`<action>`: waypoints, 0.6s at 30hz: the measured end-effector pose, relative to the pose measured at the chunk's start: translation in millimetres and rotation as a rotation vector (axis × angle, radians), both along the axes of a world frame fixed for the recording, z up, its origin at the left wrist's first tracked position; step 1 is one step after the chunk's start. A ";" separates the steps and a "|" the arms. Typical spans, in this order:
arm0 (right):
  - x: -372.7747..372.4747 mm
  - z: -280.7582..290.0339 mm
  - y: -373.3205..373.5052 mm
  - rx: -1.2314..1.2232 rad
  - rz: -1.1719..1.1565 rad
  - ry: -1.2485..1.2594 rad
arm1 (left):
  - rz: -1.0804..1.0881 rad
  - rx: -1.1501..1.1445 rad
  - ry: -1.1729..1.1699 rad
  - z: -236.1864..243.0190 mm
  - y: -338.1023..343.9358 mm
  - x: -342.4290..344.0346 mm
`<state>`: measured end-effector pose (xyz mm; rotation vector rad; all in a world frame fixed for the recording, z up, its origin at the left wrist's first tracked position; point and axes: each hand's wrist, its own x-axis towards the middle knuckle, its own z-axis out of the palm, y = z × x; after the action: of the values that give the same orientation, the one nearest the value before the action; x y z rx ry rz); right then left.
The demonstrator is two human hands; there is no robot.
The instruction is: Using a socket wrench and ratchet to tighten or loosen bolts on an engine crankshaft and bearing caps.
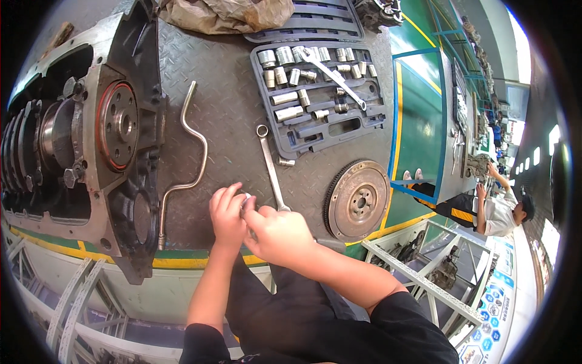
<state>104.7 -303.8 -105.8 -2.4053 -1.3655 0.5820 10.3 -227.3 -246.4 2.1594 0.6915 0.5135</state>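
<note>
My left hand (229, 218) and my right hand (273, 233) meet at the front edge of the steel bench, fingers curled around a small metallic piece that is mostly hidden between them. Just beyond them a combination wrench (269, 166) lies on the checkered plate, its lower end behind my right hand. A bent steel speed-brace handle (197, 158) lies to the left. To the right rests a flywheel (348, 197) with a toothed rim. Farther back, an open socket case (364, 121) holds several sockets and another wrench (333, 77) lying across them; a loose socket (286, 162) sits below it.
An engine block (88, 179) with a crankshaft fills the left side. Brown paper (224, 12) is at the back. Past a green floor (412, 121), a co-worker (500, 215) stands at another bench (451, 176). White metal frames (448, 303) flank me below the bench edge.
</note>
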 end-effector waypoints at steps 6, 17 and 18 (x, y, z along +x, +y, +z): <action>-7.1 13.2 -10.5 0.075 -0.160 -0.017 | -0.112 -0.050 -0.038 4.5 2.7 5.9; 21.8 83.2 -106.7 0.011 -0.532 -0.060 | -0.489 0.202 0.082 21.3 -17.1 -1.2; 22.6 81.4 -115.7 0.008 -0.546 -0.076 | -0.511 0.218 0.133 20.2 -23.2 -2.4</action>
<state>127.3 -419.5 -24.3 -2.6518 -0.6718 0.3371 7.9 -250.5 -226.2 2.4747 0.1351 0.1777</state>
